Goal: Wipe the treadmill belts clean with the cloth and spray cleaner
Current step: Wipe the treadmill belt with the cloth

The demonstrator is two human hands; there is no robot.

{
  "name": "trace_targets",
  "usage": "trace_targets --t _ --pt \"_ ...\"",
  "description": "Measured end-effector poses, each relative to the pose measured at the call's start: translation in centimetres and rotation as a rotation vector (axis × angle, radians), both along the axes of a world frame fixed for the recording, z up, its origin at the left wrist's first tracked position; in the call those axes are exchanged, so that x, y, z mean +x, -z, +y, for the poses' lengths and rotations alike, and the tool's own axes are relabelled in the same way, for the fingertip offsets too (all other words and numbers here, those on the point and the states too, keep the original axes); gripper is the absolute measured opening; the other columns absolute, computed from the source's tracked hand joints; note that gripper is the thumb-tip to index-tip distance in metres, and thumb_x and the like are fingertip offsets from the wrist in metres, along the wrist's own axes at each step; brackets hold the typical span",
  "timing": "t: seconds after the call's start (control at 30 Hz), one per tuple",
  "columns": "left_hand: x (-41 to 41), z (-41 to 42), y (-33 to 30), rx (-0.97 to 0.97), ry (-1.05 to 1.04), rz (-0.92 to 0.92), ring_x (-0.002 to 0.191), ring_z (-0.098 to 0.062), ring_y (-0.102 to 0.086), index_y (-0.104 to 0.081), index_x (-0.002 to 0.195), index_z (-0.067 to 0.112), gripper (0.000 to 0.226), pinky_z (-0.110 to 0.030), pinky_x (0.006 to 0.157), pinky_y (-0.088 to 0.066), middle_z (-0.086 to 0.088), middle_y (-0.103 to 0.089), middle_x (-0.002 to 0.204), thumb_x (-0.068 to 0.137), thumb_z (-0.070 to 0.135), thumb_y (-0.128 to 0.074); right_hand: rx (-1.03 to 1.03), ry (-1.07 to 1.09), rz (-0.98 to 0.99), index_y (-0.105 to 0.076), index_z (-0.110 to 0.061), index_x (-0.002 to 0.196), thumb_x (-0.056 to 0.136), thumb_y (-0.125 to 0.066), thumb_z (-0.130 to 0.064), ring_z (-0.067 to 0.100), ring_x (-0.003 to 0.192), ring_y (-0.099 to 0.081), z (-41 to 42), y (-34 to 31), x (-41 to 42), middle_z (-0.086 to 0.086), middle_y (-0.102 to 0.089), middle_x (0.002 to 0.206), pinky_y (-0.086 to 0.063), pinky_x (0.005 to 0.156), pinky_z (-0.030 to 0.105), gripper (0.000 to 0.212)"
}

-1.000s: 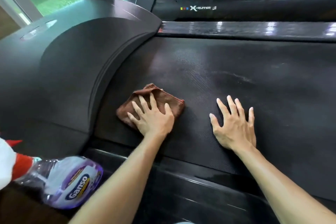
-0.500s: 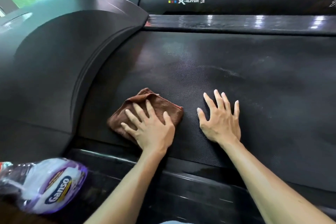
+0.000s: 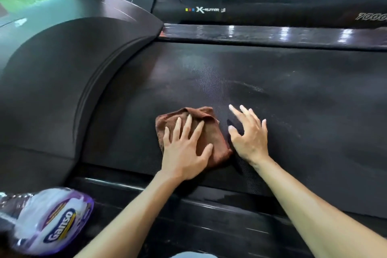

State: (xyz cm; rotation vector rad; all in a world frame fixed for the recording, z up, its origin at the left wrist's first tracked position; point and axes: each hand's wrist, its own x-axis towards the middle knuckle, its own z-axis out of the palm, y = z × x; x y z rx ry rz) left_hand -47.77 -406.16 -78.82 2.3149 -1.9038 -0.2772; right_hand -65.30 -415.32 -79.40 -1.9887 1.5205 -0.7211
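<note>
- The left hand (image 3: pixel 184 153) lies flat on the brown cloth (image 3: pixel 211 138), fingers spread and straight, palm pressing the fabric down onto the treadmill belt (image 3: pixel 293 115). Its grip is spread, with nothing curled around the cloth.
- The cloth is crumpled into a rough, uneven pad; its far edge bunches up beyond the fingertips and its right corner shows past the thumb.
- The right hand (image 3: pixel 250 136) rests on the belt just beside the cloth, on its right. Its fingers are splayed and nearly straight, the thumb pointing toward the cloth; this grip is also spread and holds nothing. Whether the thumb touches the cloth cannot be told.
- Both forearms reach in from the near edge, crossing the glossy black side rail (image 3: pixel 209 201) that runs along the belt.
- The belt is dark and finely textured, with a pale smear (image 3: pixel 251 88) farther out, beyond the right hand.
- The spray cleaner bottle (image 3: pixel 50 222) lies on its side at the lower left, well apart from the hands; its purple and white label reads "Ganso". It is blurred.
- A curved dark motor cover (image 3: pixel 62 81) rises on the left of the belt.
- Beyond the far rail stands a second treadmill (image 3: pixel 272 4), marked "X-RUNNER".
</note>
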Motion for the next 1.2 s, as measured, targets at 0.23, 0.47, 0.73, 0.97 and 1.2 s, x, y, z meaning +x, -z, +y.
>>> trace_targets --t 0.23,0.47,0.73,0.97,1.2 --pt "8.7 0.8 -1.0 -0.465 -0.197 0.276 0.138 -0.019 -0.048 -0.066 0.134 0.022 0.047 -0.041 0.119 -0.034 0.002 -0.057 0.147 0.091 0.021 -0.046 -0.314 -0.373 -0.145 -0.077 -0.02 0.111 0.085 -0.058 -0.019 0.014 0.119 -0.062 3.0 -4.2 5.7 -0.004 -0.074 0.118 -0.044 0.11 0.034 0.033" --pt "11.1 0.5 1.7 -0.175 -0.247 0.04 0.156 -0.005 -0.004 -0.024 0.16 0.037 0.056 -0.04 0.126 -0.001 0.013 -0.011 0.17 0.106 0.031 -0.037 -0.12 -0.367 0.37 -0.029 -0.035 0.163 0.104 -0.032 -0.045 0.022 0.16 -0.005 1.8 0.1 11.4 0.002 -0.015 0.173 0.005 0.129 0.049 0.06" --pt "11.1 0.6 1.7 -0.153 -0.248 -0.011 0.156 -0.01 -0.006 -0.024 0.16 0.04 0.057 -0.044 0.124 -0.006 0.012 -0.012 0.17 0.105 0.031 -0.037 -0.083 -0.412 0.537 -0.018 -0.059 0.158 0.081 -0.021 -0.091 0.037 0.158 0.013 6.5 -1.1 7.7 -0.009 0.004 0.174 0.018 0.117 0.07 0.083" --pt "11.2 0.6 2.0 -0.125 -0.154 -0.041 0.157 -0.008 -0.003 -0.024 0.157 0.049 0.065 -0.041 0.123 -0.002 0.01 -0.011 0.171 0.093 0.056 -0.019 0.136 0.098 0.633 -0.011 -0.055 0.16 0.083 -0.021 -0.094 0.041 0.157 0.012 -1.3 -1.0 2.4 -0.004 0.001 0.175 0.01 0.117 0.074 0.087" --pt "11.4 0.5 1.8 -0.099 -0.158 -0.058 0.157 -0.007 0.0 -0.019 0.157 0.054 0.067 -0.041 0.124 -0.004 0.013 -0.007 0.171 0.091 0.061 -0.012 -0.056 -0.235 0.613 -0.017 -0.054 0.159 0.082 -0.024 -0.092 0.036 0.159 0.008 4.7 -1.0 5.9 -0.007 -0.002 0.175 0.011 0.119 0.07 0.086"
